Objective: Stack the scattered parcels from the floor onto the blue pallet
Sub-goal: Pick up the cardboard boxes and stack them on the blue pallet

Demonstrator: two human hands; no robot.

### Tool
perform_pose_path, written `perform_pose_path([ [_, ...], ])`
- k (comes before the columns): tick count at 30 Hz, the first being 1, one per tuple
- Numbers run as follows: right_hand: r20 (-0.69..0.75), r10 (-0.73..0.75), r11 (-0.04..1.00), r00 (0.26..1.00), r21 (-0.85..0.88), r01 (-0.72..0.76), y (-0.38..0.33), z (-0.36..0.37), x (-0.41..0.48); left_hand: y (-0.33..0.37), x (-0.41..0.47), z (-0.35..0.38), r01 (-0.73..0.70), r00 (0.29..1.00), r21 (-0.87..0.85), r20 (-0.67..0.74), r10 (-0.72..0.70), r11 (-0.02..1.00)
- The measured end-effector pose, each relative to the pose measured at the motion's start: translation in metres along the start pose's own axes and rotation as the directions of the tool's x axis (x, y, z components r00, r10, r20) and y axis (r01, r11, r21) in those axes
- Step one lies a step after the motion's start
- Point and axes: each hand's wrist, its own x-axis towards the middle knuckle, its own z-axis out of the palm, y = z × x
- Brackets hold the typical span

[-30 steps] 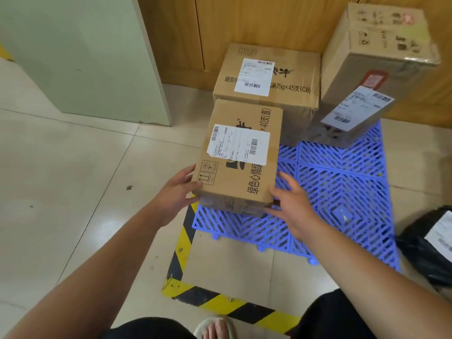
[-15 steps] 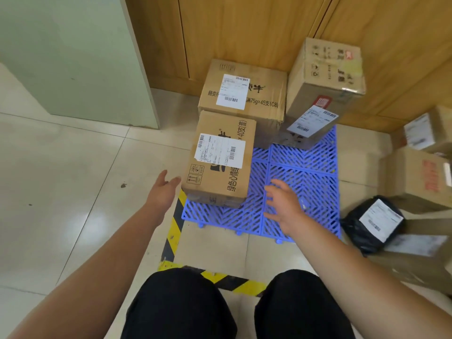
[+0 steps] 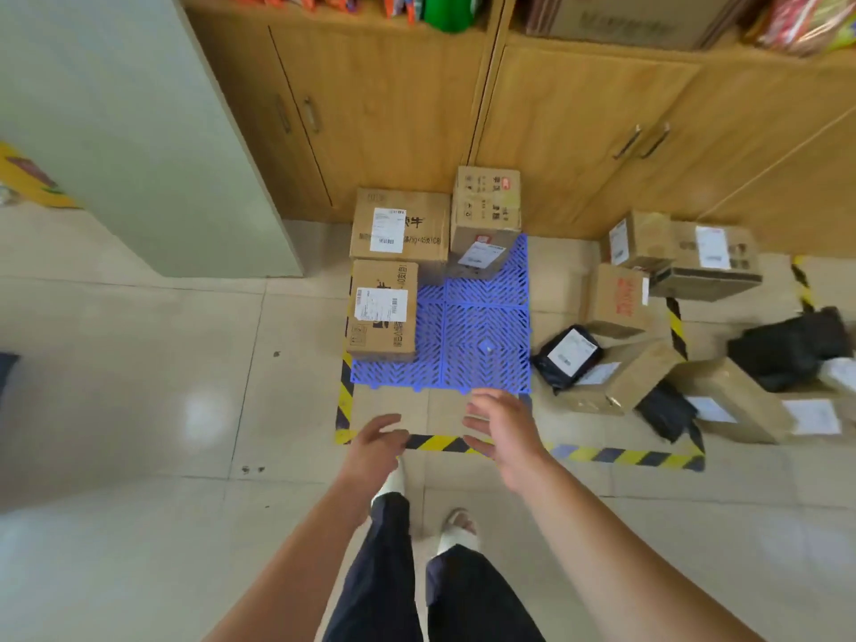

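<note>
The blue pallet (image 3: 481, 335) lies on the floor against the wooden cabinets. Three cardboard parcels sit on it: a labelled box (image 3: 382, 312) at the front left, a wider box (image 3: 400, 229) behind it, and a tall box (image 3: 484, 215) at the back right. My left hand (image 3: 375, 440) and my right hand (image 3: 502, 428) hover open and empty in front of the pallet, touching nothing. Scattered parcels lie on the floor to the right: a black bag with a label (image 3: 567, 356), several cardboard boxes (image 3: 616, 301), and another black bag (image 3: 787, 347).
Yellow-black hazard tape (image 3: 620, 456) marks a floor zone around the pallet and the parcel pile. Wooden cabinets (image 3: 579, 132) stand behind, and a pale green cabinet (image 3: 139, 132) to the left. My legs and feet (image 3: 456, 530) are below my hands.
Both hands let go of the front-left box, which now rests on the pallet. I have risen and stepped back, so the view is higher and wider.
</note>
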Motion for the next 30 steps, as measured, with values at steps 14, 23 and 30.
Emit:
perform_pose_path([
  [14,-0.210,-0.007,0.833,0.978,0.539,0.122,0.002,-0.233,-0.177,0.041,-0.170,0.163,-0.213,0.966,0.338,0.211,0.147,0.917],
  [23,-0.334,0.058,0.657,0.941,0.723,0.216,0.024,-0.343,-0.192,0.015,-0.170,0.284,-0.254,0.930,0.510,0.361,0.064,0.822],
  [30,-0.416,-0.030,0.781,0.909,0.557,0.281,-0.031,-0.433,-0.137,0.029,-0.128,0.399,-0.243,0.930,0.573,0.366,0.021,0.783],
])
